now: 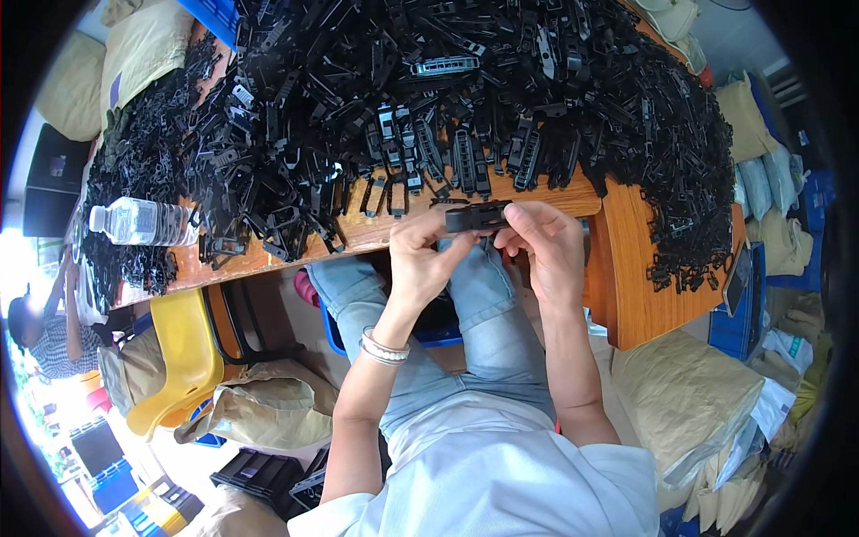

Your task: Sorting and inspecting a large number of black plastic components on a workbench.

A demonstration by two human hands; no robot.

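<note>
Between my two hands, just off the table's front edge, is a black elongated plastic part [476,217]. My left hand [422,248] closes on its left end, fingers and thumb pressed to it. At the other end my right hand [543,243] pinches it, the thumb lying along the top; the curled fingers underneath are partly hidden. Beyond my hands, a large heap of similar black plastic parts [358,98] covers the wooden table [358,234]. Several longer slotted pieces [467,161] lie at the heap's near edge, right above my hands.
A clear plastic bottle [143,221] lies on its side at the left. Beside the table stands a yellow chair [188,353]. Paper sacks [689,394] sit at the right, with an open sack [268,404] at lower left. Below the table, a blue crate [438,337] surrounds my legs.
</note>
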